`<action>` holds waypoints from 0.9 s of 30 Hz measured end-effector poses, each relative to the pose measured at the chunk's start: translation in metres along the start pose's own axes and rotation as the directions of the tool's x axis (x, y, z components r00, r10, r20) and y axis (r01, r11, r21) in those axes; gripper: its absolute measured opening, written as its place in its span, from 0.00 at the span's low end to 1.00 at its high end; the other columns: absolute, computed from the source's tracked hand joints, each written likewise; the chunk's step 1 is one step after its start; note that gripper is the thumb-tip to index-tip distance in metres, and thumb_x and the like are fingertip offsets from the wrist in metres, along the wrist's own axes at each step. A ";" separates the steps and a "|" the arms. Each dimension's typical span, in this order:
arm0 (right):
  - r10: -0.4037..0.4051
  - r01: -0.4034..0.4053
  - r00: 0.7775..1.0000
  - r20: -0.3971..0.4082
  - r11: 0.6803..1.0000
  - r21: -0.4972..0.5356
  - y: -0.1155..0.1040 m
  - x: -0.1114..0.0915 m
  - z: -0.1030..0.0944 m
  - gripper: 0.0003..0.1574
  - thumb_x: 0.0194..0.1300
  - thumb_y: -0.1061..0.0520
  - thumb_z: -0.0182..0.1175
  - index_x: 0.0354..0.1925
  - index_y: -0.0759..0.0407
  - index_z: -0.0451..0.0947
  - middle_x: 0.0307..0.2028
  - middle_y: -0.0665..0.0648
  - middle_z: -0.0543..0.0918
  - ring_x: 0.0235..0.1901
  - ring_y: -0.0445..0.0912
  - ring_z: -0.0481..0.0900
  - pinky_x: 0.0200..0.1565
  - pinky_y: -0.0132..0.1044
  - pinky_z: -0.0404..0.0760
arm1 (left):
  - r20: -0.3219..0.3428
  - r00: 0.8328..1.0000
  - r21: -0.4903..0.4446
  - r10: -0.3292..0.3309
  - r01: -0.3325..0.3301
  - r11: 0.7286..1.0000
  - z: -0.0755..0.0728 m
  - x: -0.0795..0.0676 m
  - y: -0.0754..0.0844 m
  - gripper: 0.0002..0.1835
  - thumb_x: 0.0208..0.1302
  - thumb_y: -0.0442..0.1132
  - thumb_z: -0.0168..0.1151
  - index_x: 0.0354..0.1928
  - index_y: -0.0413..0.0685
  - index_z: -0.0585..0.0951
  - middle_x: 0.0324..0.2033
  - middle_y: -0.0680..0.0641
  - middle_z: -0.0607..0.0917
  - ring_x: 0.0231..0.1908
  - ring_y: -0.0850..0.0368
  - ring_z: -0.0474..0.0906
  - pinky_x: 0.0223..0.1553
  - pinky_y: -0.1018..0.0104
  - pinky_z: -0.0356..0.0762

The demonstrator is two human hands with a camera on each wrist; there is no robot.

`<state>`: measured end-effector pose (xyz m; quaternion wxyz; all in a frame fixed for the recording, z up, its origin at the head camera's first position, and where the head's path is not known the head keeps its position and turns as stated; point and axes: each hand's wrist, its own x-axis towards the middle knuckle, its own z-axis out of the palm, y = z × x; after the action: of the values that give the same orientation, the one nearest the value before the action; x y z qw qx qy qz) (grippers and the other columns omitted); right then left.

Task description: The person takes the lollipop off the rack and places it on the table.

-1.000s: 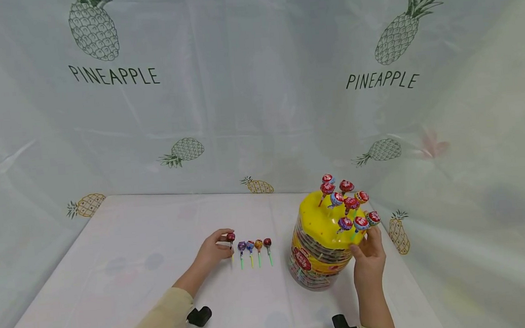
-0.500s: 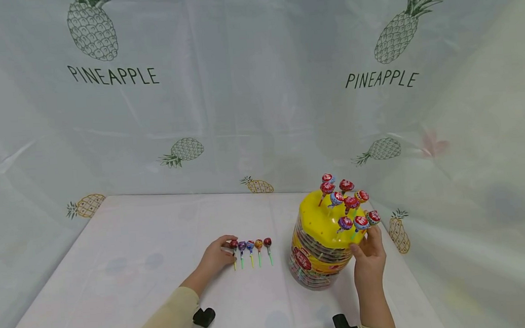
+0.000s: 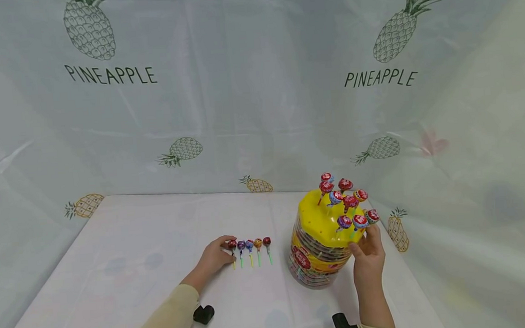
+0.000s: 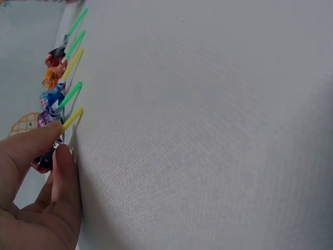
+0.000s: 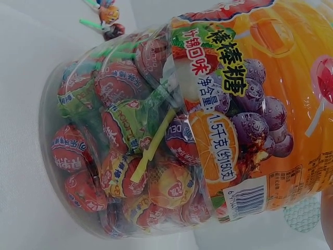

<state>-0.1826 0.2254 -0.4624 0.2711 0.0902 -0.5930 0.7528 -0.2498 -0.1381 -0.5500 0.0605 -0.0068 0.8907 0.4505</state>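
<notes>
At the left end of a row of lollipops, my left hand (image 3: 214, 257) pinches a dark red lollipop (image 3: 232, 244) between thumb and finger. In the left wrist view its yellow stick (image 4: 73, 120) sticks out past the thumb; fingers partly hide the head. Several more lollipops (image 3: 250, 245) lie side by side to its right, sticks toward me. My right hand (image 3: 370, 263) holds the right side of a big clear candy jar (image 3: 314, 281) by its yellow lid (image 3: 311, 220), the fingers partly behind it. Several wrapped lollipops (image 3: 348, 202) stand upright in the lid.
A pale cloth covers the table (image 3: 157, 232), whose far edge meets a hanging pineapple-print curtain (image 3: 258, 108). More wrapped lollipops (image 5: 125, 130) fill the jar, visible through its wall in the right wrist view. Black wrist mounts (image 3: 204, 314) sit beside both forearms.
My left hand lowered the dark red lollipop and brought it in line at the row's left end; over the last half second it stays there. My right hand keeps its hold on the jar.
</notes>
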 end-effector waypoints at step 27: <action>-0.009 0.009 1.000 0.002 1.000 0.017 0.002 -0.001 0.000 0.31 0.69 0.63 0.57 0.69 0.60 0.66 0.67 0.58 0.60 0.66 0.54 0.61 0.58 0.32 0.72 | 0.042 0.998 0.100 0.040 -0.044 0.994 0.003 0.007 -0.001 0.34 0.48 0.30 0.74 0.61 0.49 0.78 0.36 0.48 0.76 0.36 0.52 0.69 0.37 0.57 0.70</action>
<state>-0.1833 0.2250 -0.4646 0.2733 0.0959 -0.5865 0.7564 -0.2566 -0.1363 -0.5536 0.0688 0.0241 0.9108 0.4064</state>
